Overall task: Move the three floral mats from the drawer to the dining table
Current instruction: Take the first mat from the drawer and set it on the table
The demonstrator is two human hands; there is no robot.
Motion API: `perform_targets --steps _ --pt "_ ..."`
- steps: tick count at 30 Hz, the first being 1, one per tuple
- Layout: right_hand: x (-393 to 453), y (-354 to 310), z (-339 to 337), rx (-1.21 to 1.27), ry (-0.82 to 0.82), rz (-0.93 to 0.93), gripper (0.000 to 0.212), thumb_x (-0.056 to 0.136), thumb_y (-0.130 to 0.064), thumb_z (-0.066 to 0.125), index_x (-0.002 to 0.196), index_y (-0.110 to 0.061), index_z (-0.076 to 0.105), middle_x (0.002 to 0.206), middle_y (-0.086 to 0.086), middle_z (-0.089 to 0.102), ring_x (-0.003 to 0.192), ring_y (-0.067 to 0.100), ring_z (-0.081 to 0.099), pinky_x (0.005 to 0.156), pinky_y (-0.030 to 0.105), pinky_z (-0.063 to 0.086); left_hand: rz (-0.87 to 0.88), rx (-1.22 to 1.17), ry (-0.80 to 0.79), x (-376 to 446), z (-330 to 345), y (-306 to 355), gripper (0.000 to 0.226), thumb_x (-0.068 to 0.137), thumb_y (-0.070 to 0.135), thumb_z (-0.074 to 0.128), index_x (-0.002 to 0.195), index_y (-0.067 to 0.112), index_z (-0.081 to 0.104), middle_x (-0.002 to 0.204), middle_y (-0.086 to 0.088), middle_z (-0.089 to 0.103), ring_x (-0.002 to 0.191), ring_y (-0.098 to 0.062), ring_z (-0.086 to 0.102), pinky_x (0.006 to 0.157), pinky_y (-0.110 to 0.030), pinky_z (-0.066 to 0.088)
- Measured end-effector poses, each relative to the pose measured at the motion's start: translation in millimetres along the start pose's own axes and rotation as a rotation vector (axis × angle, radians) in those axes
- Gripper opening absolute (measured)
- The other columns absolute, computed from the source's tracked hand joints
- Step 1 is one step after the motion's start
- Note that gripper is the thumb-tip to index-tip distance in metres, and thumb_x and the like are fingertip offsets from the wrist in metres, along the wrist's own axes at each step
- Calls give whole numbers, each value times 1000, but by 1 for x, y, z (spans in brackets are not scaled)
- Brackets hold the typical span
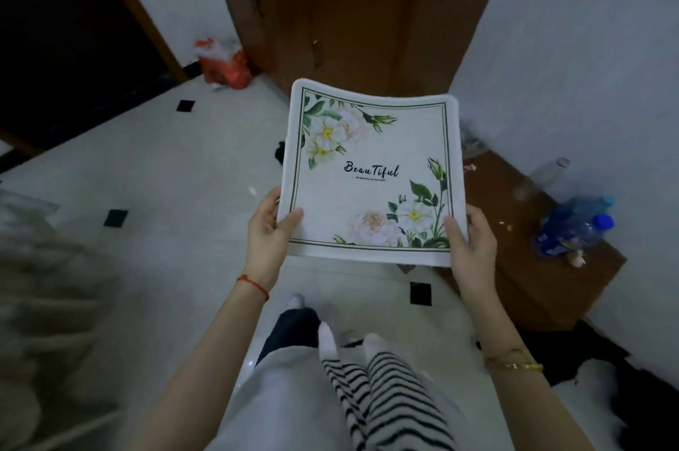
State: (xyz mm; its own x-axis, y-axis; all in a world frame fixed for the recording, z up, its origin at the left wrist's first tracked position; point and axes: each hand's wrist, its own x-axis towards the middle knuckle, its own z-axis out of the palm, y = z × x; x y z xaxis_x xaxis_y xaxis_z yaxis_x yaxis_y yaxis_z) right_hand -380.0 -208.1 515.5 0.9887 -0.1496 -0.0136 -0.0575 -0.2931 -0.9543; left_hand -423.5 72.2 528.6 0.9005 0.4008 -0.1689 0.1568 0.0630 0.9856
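I hold the floral mats [371, 175] flat in front of me, over the tiled floor. The top one is white with a green border, pale flowers in two corners and the word "Beautiful" in the middle. How many lie beneath it I cannot tell. My left hand [270, 230] grips the near left corner, thumb on top. My right hand [470, 241] grips the near right corner the same way. No drawer and no dining table show in this view.
A brown wooden door [352, 17] stands ahead. A low brown board [521, 248] lies by the right wall with plastic bottles [573, 226] on it. A red bag [224, 65] sits on the floor at the left doorway. A pale blurred rack [44, 303] is at my left.
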Motion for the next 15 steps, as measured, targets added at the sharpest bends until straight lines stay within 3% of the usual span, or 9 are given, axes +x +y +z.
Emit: perform_targets --steps 3,7,12,15 --pt "-5 -7 18 10 -162 -52 14 97 -14 58 110 -15 60 98 -5 67 92 16 65 82 38 53 -11 -34 178 -41 -29 -7 39 90 -4 58 124 14 59 113 -6 70 101 -20 66 94 -38 52" --pt "-21 -22 55 28 -372 -101 16 96 -15 58 112 -14 60 104 0 69 98 20 66 88 44 55 10 -85 397 -99 -67 -11 38 91 -4 58 124 13 59 112 -3 70 101 -20 66 89 -35 54" --pt "-62 -43 109 44 -653 -150 18 96 -12 58 114 -17 60 105 -5 69 98 11 68 88 34 55 40 -121 703 -186 -109 -16 36 90 -3 59 113 25 64 107 3 72 98 -14 68 85 -28 54" --pt "-100 -52 141 57 -819 -185 21 96 -10 58 116 -8 60 109 6 69 101 19 66 90 34 52 51 -138 870 -245 -130 -24 39 90 -3 59 123 17 61 115 -2 70 103 -15 67 89 -28 54"
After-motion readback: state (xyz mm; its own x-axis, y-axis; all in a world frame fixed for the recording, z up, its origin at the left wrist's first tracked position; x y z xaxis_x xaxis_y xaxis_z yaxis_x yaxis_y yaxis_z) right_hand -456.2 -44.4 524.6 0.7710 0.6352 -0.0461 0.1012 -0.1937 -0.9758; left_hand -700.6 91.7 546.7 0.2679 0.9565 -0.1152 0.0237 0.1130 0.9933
